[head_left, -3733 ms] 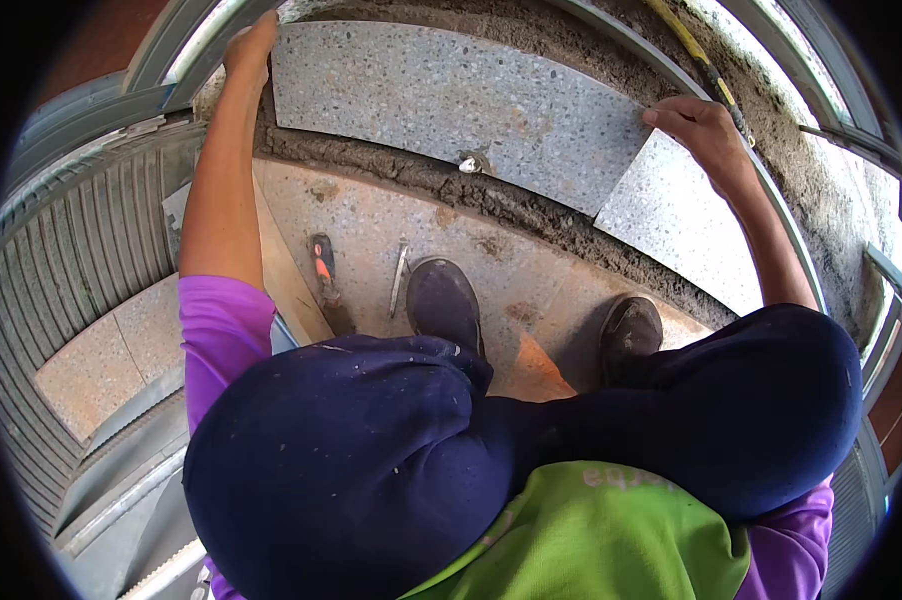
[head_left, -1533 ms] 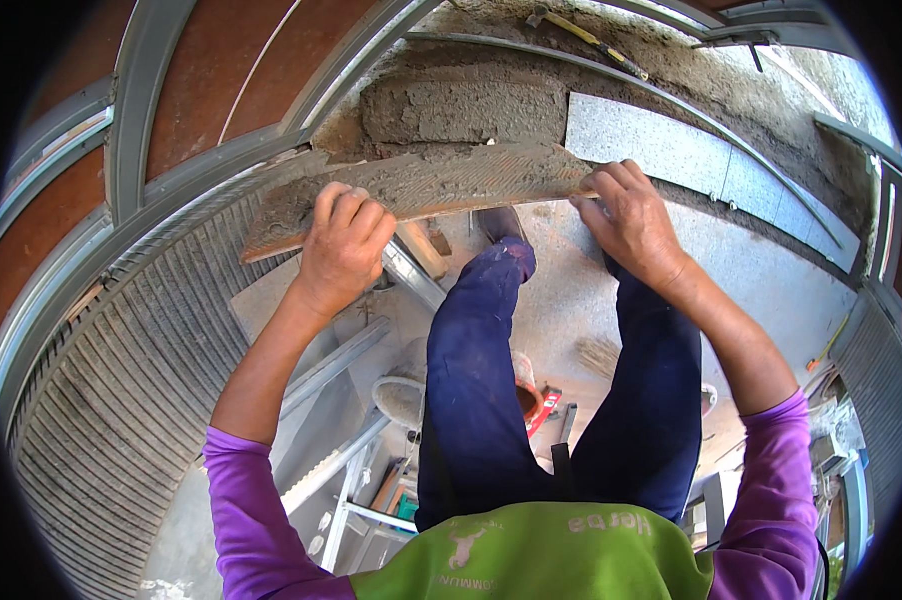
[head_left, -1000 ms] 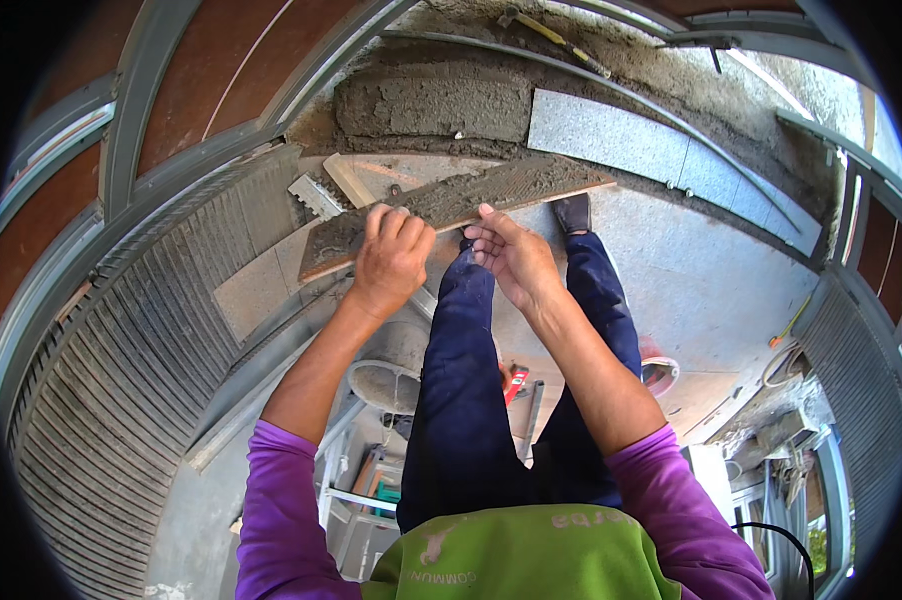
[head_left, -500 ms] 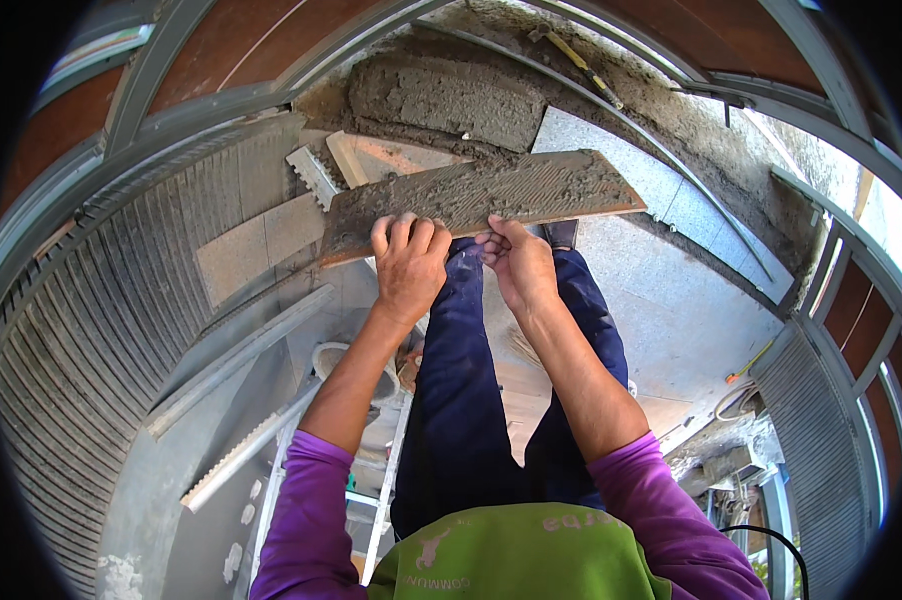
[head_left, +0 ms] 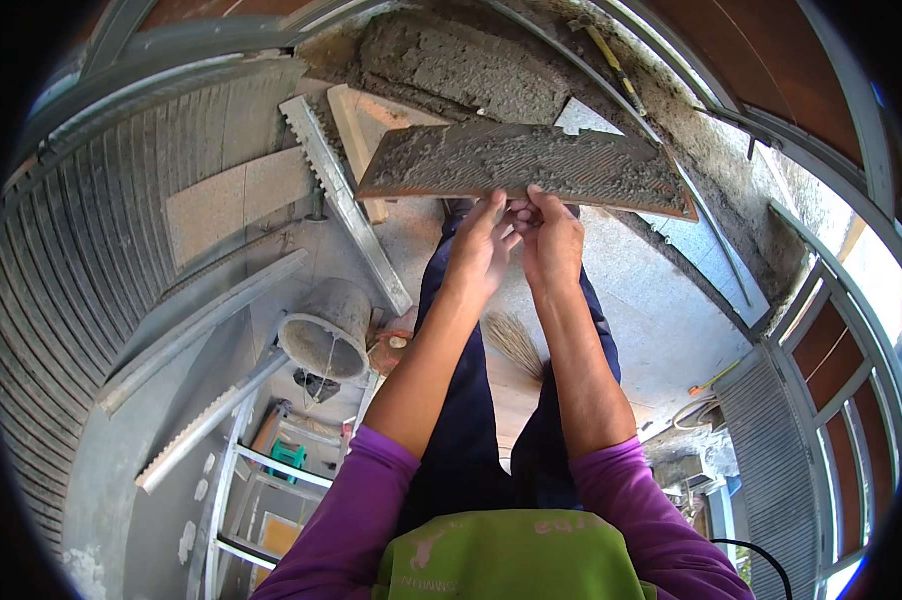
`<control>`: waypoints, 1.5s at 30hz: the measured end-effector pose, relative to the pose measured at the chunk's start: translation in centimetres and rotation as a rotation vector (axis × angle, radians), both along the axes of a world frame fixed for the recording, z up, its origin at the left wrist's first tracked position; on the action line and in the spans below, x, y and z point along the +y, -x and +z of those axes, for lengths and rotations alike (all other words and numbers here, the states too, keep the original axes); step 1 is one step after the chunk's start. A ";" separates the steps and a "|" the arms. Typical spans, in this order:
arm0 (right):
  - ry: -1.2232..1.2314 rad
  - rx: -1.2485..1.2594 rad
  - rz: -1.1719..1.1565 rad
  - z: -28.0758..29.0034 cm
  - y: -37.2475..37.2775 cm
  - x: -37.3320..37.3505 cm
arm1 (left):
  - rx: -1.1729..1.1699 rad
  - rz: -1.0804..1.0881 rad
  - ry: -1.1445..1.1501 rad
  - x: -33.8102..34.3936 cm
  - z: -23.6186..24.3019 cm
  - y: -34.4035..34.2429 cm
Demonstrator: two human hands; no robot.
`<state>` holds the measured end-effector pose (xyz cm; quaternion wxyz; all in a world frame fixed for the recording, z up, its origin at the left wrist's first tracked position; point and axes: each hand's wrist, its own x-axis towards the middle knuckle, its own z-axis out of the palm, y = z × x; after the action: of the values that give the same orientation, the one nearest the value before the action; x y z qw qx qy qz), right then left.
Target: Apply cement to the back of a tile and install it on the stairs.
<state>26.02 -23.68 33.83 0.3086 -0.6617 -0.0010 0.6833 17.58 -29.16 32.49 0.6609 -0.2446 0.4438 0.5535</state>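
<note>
A long tile (head_left: 511,160), its upper face coated with ridged grey mortar, is raised above my legs and tilts slightly down to the right. My left hand (head_left: 479,245) is at the middle of its near edge, fingertips gripping there. My right hand (head_left: 553,240) pinches the same edge just beside it, thumb at the rim and fingers curled beneath. Behind the tile lie a mortar bed (head_left: 451,65) and pale speckled tiles (head_left: 723,270), partly hidden by it.
Straight bars (head_left: 351,220) and a wooden piece (head_left: 343,115) lie left. Below are a bucket (head_left: 326,340), bristles (head_left: 511,345) and a ladder (head_left: 281,480). A yellow-handled tool (head_left: 611,60) rests behind a curved metal strip (head_left: 704,215). Ribbed panels (head_left: 101,220) and framed walls surround the area.
From the laid tiles, my hands have come to hold a lifted tile. My left hand has since slid right, beside my right; the tile has moved up and right, its left end rising.
</note>
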 end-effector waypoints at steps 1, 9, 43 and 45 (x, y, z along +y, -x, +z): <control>0.006 0.006 -0.013 -0.3 0.7 -0.5 | -0.036 0.060 -0.016 -0.7 -1.1 0.3; -0.020 0.074 -0.081 -3.9 -0.9 -1.4 | -0.022 0.091 0.135 2.1 -2.9 -0.6; -2.115 -0.305 2.239 -39.4 18.4 -6.5 | 0.512 0.053 0.518 -22.3 -2.0 11.4; -2.148 -0.381 2.247 -41.8 18.7 -6.7 | 0.486 0.013 0.471 -22.4 -4.2 12.0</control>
<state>7.30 -30.33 -8.00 -0.0350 0.1259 -0.9810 0.1437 5.53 -51.52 28.31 0.4578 -0.2544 0.7025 0.4819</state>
